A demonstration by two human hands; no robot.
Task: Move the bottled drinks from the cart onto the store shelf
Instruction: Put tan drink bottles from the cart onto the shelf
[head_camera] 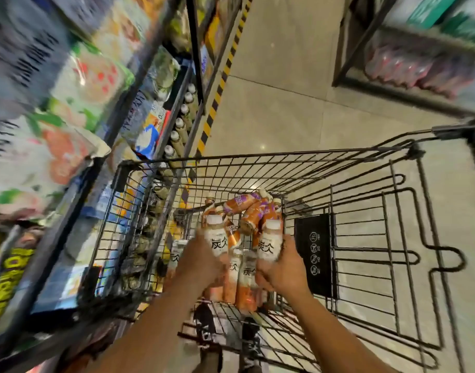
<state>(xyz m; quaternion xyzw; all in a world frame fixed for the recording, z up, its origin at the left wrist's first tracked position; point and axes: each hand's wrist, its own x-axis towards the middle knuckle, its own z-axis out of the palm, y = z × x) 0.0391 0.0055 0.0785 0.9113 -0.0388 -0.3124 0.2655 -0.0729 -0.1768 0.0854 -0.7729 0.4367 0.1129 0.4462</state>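
Note:
Both my hands are inside the black wire cart (258, 162). My left hand (201, 259) grips a white-capped bottle (216, 235) with a pale label. My right hand (282, 267) grips a second bottle of the same kind (270, 240). Between my hands stand two more such bottles (244, 278). Beyond them several orange bottles (247, 208) lie piled in the cart. The store shelf (174, 114) runs along the left, with a row of white-capped bottles (179, 127) on a low level.
Snack bags and boxes (77, 84) fill the upper shelves on the left, blurred. A yellow-black hazard strip (217, 95) marks the floor along the shelf. Another rack with pink bottles (408, 68) stands at the top right. The cart's folding seat flap (314, 254) is to my right.

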